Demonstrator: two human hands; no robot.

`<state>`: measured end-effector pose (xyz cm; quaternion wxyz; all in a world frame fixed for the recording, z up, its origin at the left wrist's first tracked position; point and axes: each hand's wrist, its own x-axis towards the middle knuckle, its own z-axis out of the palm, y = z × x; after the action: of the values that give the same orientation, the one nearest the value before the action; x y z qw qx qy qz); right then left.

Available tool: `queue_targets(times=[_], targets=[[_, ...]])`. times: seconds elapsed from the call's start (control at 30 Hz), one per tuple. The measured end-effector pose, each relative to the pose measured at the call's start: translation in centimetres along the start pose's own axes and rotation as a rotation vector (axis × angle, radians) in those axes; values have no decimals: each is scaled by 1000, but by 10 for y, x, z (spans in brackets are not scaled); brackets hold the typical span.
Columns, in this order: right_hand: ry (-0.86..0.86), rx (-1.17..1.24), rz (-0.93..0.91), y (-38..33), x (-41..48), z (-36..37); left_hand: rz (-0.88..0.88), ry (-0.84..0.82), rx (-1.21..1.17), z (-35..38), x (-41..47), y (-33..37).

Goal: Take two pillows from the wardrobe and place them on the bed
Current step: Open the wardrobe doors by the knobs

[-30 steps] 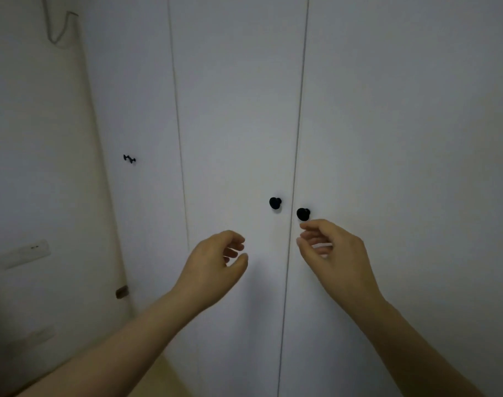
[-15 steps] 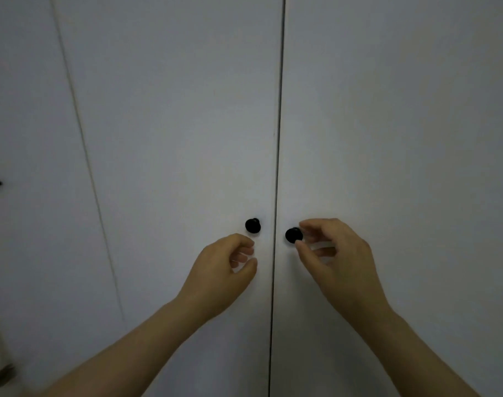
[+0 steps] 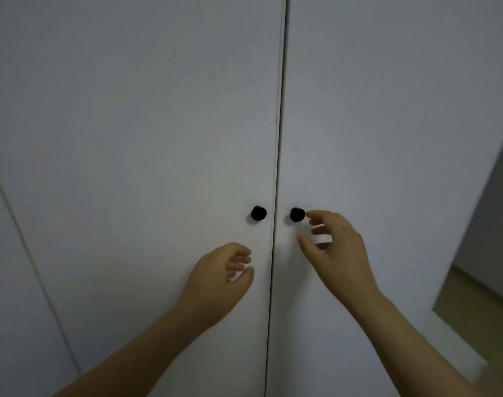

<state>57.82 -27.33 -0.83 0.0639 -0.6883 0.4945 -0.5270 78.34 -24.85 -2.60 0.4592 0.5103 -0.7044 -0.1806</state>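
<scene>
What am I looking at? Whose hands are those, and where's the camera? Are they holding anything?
No machine here, just a person. A camera worn on their head looks forward and down, so you see their own two arms. In front are two shut white wardrobe doors, each with a small black knob. The right hand has a fingertip at the right knob without gripping it. The left hand hovers below the left knob, apart from it. Neither hand holds anything.
</scene>
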Motion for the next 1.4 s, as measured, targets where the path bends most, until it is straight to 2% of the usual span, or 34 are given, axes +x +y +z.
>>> queue_targets(times=[0.3,0.47,0.8,1.03,1.4], targets=[[31,-83,5,-19,15,4,-1,22,-61,-15,-10,12],[-22,-180,-37,-19,28,6,-15,40,-74,-14,-10,20],[16,-133,31,-21,10,6,-44,30,-75,-14,-20,24],[47,-159,10,-28,-11,-11,-17,24,-92,-10,-19,31],[101,-198,20,-40,-60,-53,-11,-100,-204,10,-29,38]])
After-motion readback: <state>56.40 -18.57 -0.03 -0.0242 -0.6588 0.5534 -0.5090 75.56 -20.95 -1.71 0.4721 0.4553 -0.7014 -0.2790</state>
